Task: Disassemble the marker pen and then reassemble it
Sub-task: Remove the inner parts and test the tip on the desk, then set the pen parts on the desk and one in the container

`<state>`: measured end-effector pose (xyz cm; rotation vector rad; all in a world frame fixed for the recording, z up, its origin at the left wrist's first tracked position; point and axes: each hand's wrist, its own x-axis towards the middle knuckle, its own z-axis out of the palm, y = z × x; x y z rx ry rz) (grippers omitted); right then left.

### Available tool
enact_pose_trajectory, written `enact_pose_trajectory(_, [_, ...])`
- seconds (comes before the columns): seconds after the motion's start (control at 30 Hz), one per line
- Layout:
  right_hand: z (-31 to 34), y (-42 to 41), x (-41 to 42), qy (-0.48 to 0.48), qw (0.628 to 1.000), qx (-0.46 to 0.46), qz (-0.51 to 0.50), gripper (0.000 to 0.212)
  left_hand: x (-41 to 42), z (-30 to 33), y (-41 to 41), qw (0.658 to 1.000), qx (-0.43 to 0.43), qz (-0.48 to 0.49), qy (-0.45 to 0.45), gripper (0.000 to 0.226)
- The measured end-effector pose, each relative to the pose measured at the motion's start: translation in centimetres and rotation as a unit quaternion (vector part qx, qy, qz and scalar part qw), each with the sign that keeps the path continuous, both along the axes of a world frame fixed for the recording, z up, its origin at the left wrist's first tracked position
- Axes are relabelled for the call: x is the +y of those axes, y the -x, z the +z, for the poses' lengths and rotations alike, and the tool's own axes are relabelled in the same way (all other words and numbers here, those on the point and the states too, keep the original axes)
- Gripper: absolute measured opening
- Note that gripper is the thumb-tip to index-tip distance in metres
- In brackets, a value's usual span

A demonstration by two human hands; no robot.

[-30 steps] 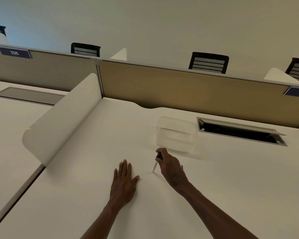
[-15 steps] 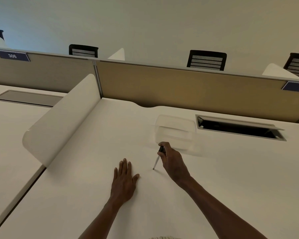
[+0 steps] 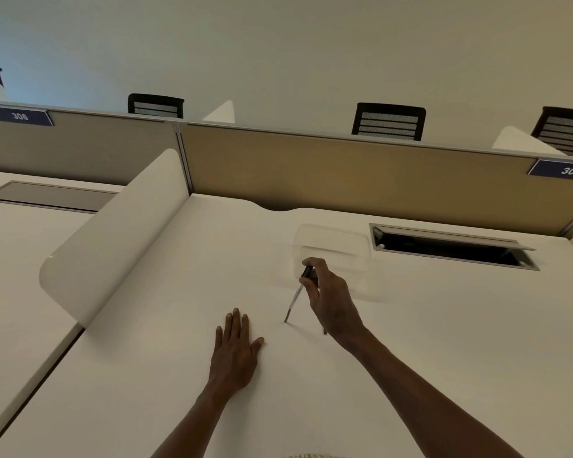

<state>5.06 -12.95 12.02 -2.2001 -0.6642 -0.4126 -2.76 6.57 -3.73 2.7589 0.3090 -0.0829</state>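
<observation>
My right hand [image 3: 331,299] pinches a thin marker part [image 3: 295,297] by its black upper end. The pale slender shaft slants down and left, and its tip touches or nearly touches the white desk [image 3: 444,325]. A small dark piece [image 3: 325,331] peeks out on the desk just below my right wrist; what it is cannot be told. My left hand [image 3: 235,348] lies flat on the desk, palm down, fingers together, holding nothing, a short way left of the shaft's tip.
A clear plastic container [image 3: 333,249] stands just behind my right hand. An open cable hatch [image 3: 450,247] is at the back right. A curved white divider [image 3: 113,239] rises on the left, and a tan partition [image 3: 344,173] closes the back.
My right hand has lifted the marker part's upper end up and away from me, so more of the shaft shows and it stands steeper. My left hand has stayed flat.
</observation>
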Motion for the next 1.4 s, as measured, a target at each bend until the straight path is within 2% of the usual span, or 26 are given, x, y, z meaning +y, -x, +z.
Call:
enact_pose_trajectory(0.3, [0.8, -0.4, 0.4, -0.008, 0.999, -0.039, 0.005, 0.033, 0.1, -0.2, -0.2, 1.0, 0.002, 0.003, 0.011, 0.111])
enact_pose_trajectory(0.8, [1.0, -0.5, 0.3, -0.014, 0.999, -0.028, 0.009, 0.033, 0.2, 0.0, -0.1, 1.0, 0.003, 0.001, 0.014, 0.114])
enact_pose_trajectory(0.87, [0.9, -0.5, 0.2, -0.014, 0.999, -0.03, 0.008, 0.032, 0.1, 0.3, -0.1, 1.0, 0.007, 0.001, 0.016, 0.106])
enact_pose_trajectory(0.97, [0.8, -0.5, 0.1, -0.011, 0.999, -0.03, 0.004, 0.031, -0.1, 0.7, 0.0, 1.0, 0.016, 0.005, 0.017, 0.078])
enact_pose_trajectory(1.03, [0.7, -0.5, 0.1, -0.012, 0.999, -0.03, 0.003, 0.031, -0.1, 0.8, -0.1, 0.999, 0.02, 0.007, 0.025, 0.073])
enact_pose_trajectory(1.1, [0.7, -0.5, 0.0, -0.015, 0.999, -0.032, 0.006, 0.031, 0.0, 1.1, -0.5, 0.998, 0.029, 0.012, 0.052, 0.073])
enact_pose_trajectory(1.2, [0.6, -0.7, 0.1, -0.013, 0.999, -0.033, 0.02, 0.031, -0.3, 2.6, -1.3, 0.989, 0.008, 0.036, 0.143, 0.072])
enact_pose_trajectory(1.3, [0.3, -0.8, 0.5, -0.003, 0.999, -0.031, 0.033, 0.032, -1.1, 5.3, -2.0, 0.969, -0.076, 0.042, 0.233, 0.063])
enact_pose_trajectory(1.4, [0.2, -0.8, 1.0, -0.011, 0.998, -0.024, 0.049, 0.031, -1.8, 8.0, -2.7, 0.948, -0.161, 0.025, 0.272, 0.054])
